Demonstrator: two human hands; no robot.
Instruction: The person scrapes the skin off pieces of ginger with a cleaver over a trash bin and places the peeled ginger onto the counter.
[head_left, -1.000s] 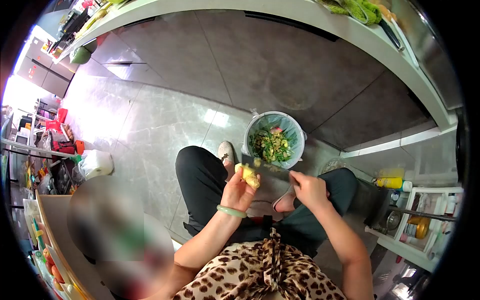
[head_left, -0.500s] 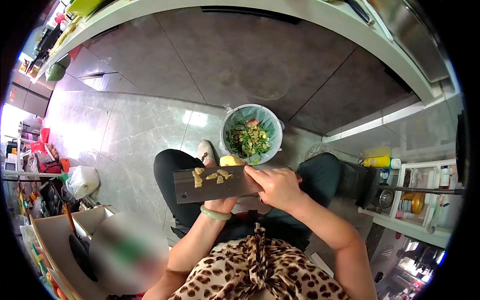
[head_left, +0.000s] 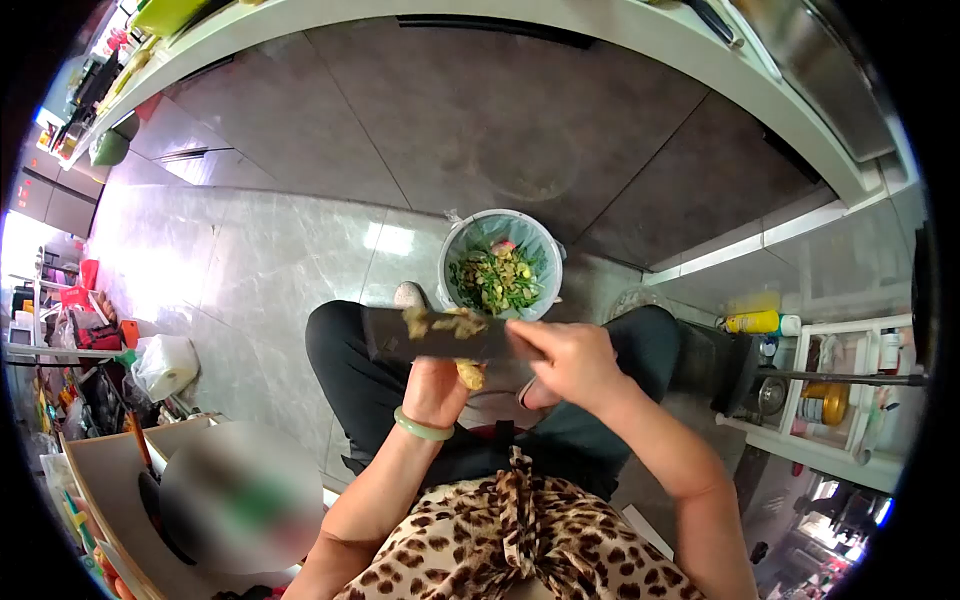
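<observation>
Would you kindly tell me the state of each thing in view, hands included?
Left hand: holding the ginger piece, partly hidden by the blade
Right hand: gripping the cleaver
Cleaver: motion-blurred, yellowish scraps on its blade
Ginger piece: partly covered from view
Waste bin: open, lined, holding vegetable scraps
Green bangle: worn on the left wrist
Cabinet doors: shut

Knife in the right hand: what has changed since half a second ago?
The knife has moved slightly toward the bin, its flat face looking narrower. The ginger, seen beyond the knife before, now shows on its near side. Nothing was taken or let go: the right hand still holds the knife, the left hand the ginger. The bin stayed put; peelings remain on the knife.
</observation>
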